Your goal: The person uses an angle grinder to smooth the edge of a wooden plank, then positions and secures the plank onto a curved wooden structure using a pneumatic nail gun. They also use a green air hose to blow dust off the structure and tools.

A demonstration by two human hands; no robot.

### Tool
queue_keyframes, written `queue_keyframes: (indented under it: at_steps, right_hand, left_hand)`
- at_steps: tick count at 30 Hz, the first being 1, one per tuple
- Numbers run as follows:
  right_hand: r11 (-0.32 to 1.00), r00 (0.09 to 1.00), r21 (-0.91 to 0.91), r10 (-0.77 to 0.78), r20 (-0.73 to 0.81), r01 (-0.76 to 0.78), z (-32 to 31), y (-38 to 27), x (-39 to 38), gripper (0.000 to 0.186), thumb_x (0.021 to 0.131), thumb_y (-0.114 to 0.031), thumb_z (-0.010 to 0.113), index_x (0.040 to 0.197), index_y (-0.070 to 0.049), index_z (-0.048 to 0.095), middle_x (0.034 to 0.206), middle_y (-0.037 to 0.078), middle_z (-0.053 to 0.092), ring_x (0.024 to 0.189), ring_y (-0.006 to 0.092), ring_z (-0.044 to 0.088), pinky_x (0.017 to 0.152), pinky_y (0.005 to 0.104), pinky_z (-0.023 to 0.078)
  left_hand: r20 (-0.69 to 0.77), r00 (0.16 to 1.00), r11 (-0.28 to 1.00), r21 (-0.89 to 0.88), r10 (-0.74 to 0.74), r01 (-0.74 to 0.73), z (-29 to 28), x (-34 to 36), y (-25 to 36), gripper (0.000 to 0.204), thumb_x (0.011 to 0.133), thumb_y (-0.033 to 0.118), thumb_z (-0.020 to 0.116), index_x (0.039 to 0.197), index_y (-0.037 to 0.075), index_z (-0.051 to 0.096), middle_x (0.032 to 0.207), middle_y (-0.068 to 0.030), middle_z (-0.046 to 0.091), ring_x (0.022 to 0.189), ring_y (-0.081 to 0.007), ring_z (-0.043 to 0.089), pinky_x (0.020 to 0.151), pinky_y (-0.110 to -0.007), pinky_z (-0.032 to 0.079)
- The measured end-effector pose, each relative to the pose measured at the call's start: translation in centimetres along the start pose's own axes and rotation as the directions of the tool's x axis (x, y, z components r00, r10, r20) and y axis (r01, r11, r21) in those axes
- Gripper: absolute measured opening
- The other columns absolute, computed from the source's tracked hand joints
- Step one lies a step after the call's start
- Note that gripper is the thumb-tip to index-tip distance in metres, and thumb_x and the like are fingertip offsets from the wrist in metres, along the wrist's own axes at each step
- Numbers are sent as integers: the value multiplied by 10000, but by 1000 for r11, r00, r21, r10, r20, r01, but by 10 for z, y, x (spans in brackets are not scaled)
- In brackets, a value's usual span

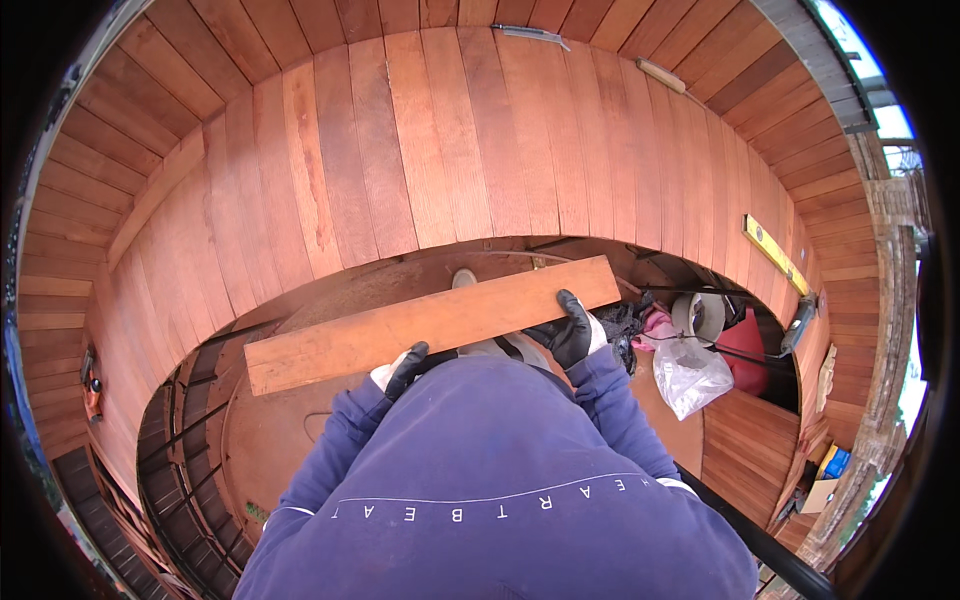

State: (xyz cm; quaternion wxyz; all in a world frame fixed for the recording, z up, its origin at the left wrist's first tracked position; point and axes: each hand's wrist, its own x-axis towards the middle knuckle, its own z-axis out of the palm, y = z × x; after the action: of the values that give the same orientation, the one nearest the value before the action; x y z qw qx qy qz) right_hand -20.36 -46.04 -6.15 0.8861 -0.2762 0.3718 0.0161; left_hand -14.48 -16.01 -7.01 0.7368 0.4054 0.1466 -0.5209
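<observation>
"Curved plank surround (pixel 430 140) sweeping right round us, and inside its ring, there's the wooden board (pixel 430 322), out in front of the waist, above the brown floor (pixel 265 440)!"

"How are the hands set?"

"Both clamped on it, in dark gloves. Left hand (pixel 407 370) on the near edge, left of the middle; right hand (pixel 574 330) toward the right end, with a thumb up on the face. Fingers underneath? Can't see them."

"Why so far apart?"

"Balance, I'd judge: a long piece like that could tip from a single grip. Broad face up, too, which makes the grain easy to look over."

"Give us its looks, then!"

"Long, straight, flat! Orange-brown with darker smudges, ends cut square, slanting so the right one lies farther out."

"And outward from there?"

"Clear plastic bag (pixel 692 378) to the right of the right sleeve (pixel 622 415), beside a red object (pixel 746 360), perhaps stowed there out of the way. Up on the surround's right side, a yellow spirit level (pixel 775 255), probably laid there for easy reach."
</observation>
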Motion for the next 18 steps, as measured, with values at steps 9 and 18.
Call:
queue_keyframes:
  at_steps: [9,18]
  right_hand:
    - [918,918,70,-395,46,391,-2,-34,-33,398,922,-229,499,1247,-9,438,1158,206,568,988,340,626,717,498,579]
    - [788,790,73,-604,-105,611,-14,-174,37,308,892,-243,572,1141,-65,537,1031,159,643,794,324,673,692,454,585]
  left_hand:
    - [151,898,570,727,412,-384,-14,-2,32,231,913,145,554,1078,-7,611,1073,-105,648,939,-183,605,827,-281,457]
    - [44,151,-43,999,988,-11,-41,15,182,432,882,250,597,1262,60,519,1331,-160,479,1232,-281,457,1027,-387,348]
